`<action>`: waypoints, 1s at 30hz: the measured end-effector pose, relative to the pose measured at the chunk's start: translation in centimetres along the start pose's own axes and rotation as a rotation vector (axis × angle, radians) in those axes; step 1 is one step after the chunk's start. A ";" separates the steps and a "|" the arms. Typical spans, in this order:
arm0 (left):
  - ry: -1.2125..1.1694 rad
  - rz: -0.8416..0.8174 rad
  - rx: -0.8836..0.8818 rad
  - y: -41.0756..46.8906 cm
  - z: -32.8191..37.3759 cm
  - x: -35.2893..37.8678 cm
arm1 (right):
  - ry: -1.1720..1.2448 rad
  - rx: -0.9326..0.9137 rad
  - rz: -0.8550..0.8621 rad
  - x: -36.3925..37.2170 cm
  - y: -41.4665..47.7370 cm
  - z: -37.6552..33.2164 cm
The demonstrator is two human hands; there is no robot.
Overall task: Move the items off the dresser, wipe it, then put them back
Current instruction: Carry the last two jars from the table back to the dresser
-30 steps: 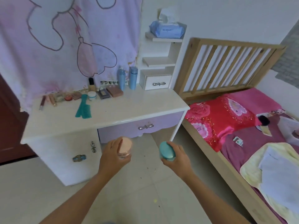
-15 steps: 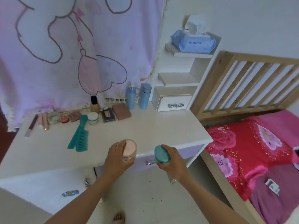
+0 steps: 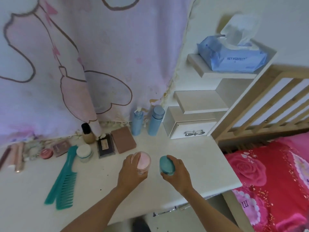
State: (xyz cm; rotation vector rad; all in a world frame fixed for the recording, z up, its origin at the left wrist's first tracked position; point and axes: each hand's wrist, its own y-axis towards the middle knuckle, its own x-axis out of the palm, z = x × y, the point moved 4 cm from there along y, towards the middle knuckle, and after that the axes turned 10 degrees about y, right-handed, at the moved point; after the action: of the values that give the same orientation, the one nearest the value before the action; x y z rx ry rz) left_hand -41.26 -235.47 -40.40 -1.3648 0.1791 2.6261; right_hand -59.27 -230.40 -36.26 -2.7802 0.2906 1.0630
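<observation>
While both hands are over the dresser [image 3: 197,158], the left hand [image 3: 131,174] wraps curled fingers around a pink-lidded jar [image 3: 143,160] and the right hand [image 3: 178,175] wraps curled fingers around a teal-lidded jar [image 3: 165,164]. Both jars are above the dresser's front half; contact with its top cannot be determined.

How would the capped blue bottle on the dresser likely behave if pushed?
The capped blue bottle is tall and narrow, so it would probably tip rather than slide. Its round body may then roll. It could knock the pump bottle close beside it.
</observation>
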 end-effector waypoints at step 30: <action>0.356 0.134 0.074 11.1 0.0 3.4 | 0.197 -0.119 -0.130 4.1 16.6 3.2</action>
State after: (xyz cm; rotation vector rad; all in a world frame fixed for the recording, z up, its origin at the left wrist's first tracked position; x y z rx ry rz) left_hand -45.51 -245.97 -42.97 -1.8415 0.4224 2.4240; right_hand -62.17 -246.31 -42.56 -2.9669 0.0687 0.8039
